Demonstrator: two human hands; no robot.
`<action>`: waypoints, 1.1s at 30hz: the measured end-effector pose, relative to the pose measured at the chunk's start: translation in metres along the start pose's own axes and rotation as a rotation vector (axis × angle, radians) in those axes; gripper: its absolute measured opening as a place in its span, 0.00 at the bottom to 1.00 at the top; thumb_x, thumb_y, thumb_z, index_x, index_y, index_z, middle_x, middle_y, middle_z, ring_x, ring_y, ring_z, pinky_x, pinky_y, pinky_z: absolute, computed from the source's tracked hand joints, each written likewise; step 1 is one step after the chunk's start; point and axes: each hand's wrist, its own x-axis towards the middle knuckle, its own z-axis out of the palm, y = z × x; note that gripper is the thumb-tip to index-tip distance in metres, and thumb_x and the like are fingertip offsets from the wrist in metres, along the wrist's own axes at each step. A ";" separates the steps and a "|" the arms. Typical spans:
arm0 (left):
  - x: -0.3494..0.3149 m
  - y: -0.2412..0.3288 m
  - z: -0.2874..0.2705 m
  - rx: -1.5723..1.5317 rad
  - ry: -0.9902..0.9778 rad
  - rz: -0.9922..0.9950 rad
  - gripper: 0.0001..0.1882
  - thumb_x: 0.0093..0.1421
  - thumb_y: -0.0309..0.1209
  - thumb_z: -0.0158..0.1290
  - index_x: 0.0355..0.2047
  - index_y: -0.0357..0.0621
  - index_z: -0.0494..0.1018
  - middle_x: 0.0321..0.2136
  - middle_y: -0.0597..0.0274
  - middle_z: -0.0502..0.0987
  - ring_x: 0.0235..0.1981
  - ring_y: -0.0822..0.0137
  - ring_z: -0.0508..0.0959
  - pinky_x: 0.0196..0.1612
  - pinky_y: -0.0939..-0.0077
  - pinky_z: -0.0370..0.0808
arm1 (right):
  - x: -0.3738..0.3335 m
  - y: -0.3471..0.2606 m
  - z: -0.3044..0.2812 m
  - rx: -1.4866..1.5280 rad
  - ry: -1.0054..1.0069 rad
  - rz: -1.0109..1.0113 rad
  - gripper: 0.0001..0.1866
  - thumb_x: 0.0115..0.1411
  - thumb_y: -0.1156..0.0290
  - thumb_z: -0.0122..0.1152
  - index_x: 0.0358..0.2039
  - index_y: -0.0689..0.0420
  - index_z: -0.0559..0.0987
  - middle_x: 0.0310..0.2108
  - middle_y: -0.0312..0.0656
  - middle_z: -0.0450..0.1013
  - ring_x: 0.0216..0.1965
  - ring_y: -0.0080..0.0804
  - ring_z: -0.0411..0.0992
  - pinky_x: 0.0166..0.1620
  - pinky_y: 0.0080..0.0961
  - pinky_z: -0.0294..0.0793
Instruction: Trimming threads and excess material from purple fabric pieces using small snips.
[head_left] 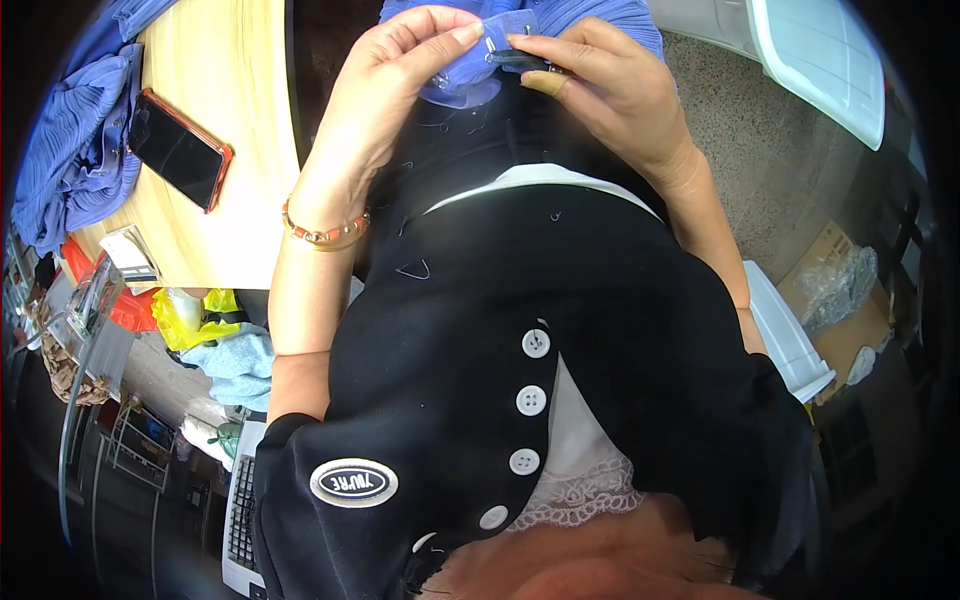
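Note:
My left hand (405, 75) pinches the edge of a blue garment (612, 14) between thumb and fingers, at the top of the view above my lap. A thin, sheer bluish piece with small slits or stitches stands up from that pinch. In my right hand (625, 100) is a small dark tool (518, 61), perhaps thread snips, its tip touching the cloth. A tan wrap (545, 83) covers one right fingertip. Part of the tool is hidden by the fingers. Both hands work close together.
On the pale wooden table (215, 60) at left lie a phone (180, 150) in a red case and more blue pleated clothes (75, 140). A white plastic bin (820, 65) stands at far right. Loose threads lie on my black clothes (440, 270). A keyboard (240, 510) is at lower left.

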 end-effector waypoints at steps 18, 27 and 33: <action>0.010 0.011 0.017 0.007 0.008 0.014 0.14 0.66 0.36 0.59 0.48 0.45 0.81 0.38 0.68 0.82 0.43 0.77 0.78 0.50 0.82 0.70 | 0.009 0.015 0.004 1.011 -0.040 0.610 0.13 0.63 0.80 0.66 0.48 0.63 0.79 0.36 0.32 0.75 0.34 0.14 0.72 0.38 0.12 0.72; -0.002 0.023 0.012 0.069 -0.136 -0.038 0.14 0.66 0.38 0.59 0.46 0.43 0.81 0.37 0.69 0.83 0.40 0.78 0.79 0.47 0.83 0.72 | 0.014 0.021 -0.021 0.830 0.107 0.593 0.04 0.63 0.77 0.66 0.38 0.60 0.80 0.31 0.30 0.76 0.31 0.13 0.72 0.35 0.13 0.70; -0.002 0.024 0.018 -0.075 -0.069 0.076 0.14 0.60 0.34 0.67 0.44 0.44 0.83 0.37 0.67 0.83 0.40 0.77 0.80 0.49 0.81 0.73 | 0.021 0.005 -0.026 0.860 0.128 0.578 0.05 0.63 0.77 0.66 0.38 0.62 0.79 0.31 0.30 0.76 0.30 0.12 0.71 0.32 0.11 0.69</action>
